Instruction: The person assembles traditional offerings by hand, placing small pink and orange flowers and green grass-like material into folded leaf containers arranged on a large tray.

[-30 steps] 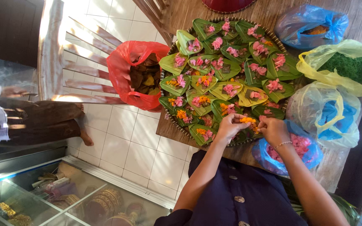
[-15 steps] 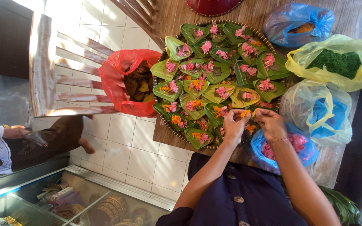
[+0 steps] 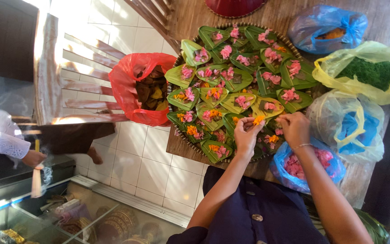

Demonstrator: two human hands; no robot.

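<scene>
Left hand: the left hand point(image 3: 245, 135) is nearly closed, its fingertips pinched on a small tuft of orange petals point(image 3: 258, 120) held just over the near edge of the tray.
Right hand: the right hand point(image 3: 295, 129) sits just beside the left one, fingers curled inward toward it; whether it grips anything cannot be told.
Petals: the orange tuft is at the left hand's fingertips, between the two hands and above the leaf cups.
Tray: a round woven tray point(image 3: 182, 137) lies under and beyond both hands on a wooden table point(image 3: 190, 18).
Leaf cups: green leaf cups point(image 3: 238, 79) fill the tray; those far from the hands hold pink flowers, several close to the left hand also hold orange ones.
Red bag: a red plastic bag point(image 3: 127, 88) with brown and yellow pieces sits well off the left hand's outer side, by the tray's rim.
Pink flower bag: a blue bag of pink flowers point(image 3: 301, 165) lies right under the right wrist.
Other bags: beyond the right hand are a pale bag with blue inside point(image 3: 353, 129), a yellow bag of green shreds point(image 3: 369, 72), and a blue bag point(image 3: 328, 27) farther still.
Other person: well apart from the left hand, another person's hand point(image 3: 34, 158) holds smoking sticks.
</scene>
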